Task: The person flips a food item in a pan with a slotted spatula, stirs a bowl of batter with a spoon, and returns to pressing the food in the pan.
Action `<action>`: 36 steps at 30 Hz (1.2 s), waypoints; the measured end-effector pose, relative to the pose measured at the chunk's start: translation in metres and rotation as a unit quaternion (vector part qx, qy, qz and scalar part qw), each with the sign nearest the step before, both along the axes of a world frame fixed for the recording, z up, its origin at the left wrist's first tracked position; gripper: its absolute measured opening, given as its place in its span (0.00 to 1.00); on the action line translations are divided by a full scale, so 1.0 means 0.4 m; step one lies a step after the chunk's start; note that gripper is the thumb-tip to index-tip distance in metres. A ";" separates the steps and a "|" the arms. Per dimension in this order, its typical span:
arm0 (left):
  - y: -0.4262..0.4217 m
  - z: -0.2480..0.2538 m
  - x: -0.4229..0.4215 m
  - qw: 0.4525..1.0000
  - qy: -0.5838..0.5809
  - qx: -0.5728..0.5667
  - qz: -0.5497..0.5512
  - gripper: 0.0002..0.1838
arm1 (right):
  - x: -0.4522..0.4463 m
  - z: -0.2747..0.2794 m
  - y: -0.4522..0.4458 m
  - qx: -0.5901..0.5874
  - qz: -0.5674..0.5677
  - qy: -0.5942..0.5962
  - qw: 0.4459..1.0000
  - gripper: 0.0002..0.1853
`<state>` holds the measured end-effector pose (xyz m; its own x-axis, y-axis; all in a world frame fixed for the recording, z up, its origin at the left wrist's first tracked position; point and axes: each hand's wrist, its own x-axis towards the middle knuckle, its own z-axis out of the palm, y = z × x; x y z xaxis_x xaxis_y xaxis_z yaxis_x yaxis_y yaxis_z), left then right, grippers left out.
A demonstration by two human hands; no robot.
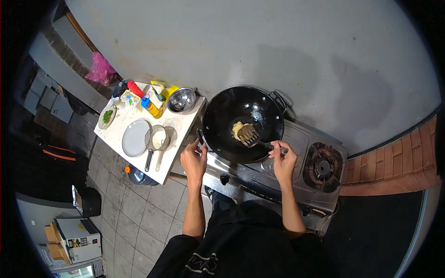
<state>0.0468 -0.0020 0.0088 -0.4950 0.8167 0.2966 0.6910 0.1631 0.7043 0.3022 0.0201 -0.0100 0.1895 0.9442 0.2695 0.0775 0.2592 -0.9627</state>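
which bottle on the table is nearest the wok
The yellow bottle, blue-topped and beside the metal bowl; the red bottle is farther off.

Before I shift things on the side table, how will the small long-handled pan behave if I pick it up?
The pan looks rigid, so it probably won't flex. Held by its handle, it may dip toward the pale contents. With no lid, it could spill.
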 end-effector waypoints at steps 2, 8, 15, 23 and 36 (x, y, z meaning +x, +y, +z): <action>-0.001 0.005 0.002 1.000 0.003 -0.006 -0.001 0.17 | -0.010 -0.002 0.007 -0.006 0.012 -0.012 1.000 0.07; -0.016 0.015 0.007 0.999 -0.003 -0.038 -0.007 0.18 | -0.014 0.007 0.012 -0.007 0.003 -0.014 1.000 0.07; -0.046 0.035 0.026 0.998 -0.054 -0.043 -0.007 0.17 | 0.021 0.007 0.013 0.022 -0.043 -0.020 0.999 0.07; -0.073 0.012 0.032 0.995 -0.088 -0.001 -0.050 0.14 | 0.052 0.018 -0.006 0.036 -0.056 0.001 0.998 0.07; -0.058 0.010 0.005 0.996 -0.056 -0.058 -0.043 0.17 | 0.014 0.009 -0.061 0.031 -0.024 -0.048 0.998 0.04</action>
<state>0.0489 -0.0251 0.0129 -0.4473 0.8828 0.1436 0.6232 0.1926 0.7580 0.3077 -0.0044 -0.0065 0.2050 0.9156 0.3458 0.1827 0.3113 -0.9326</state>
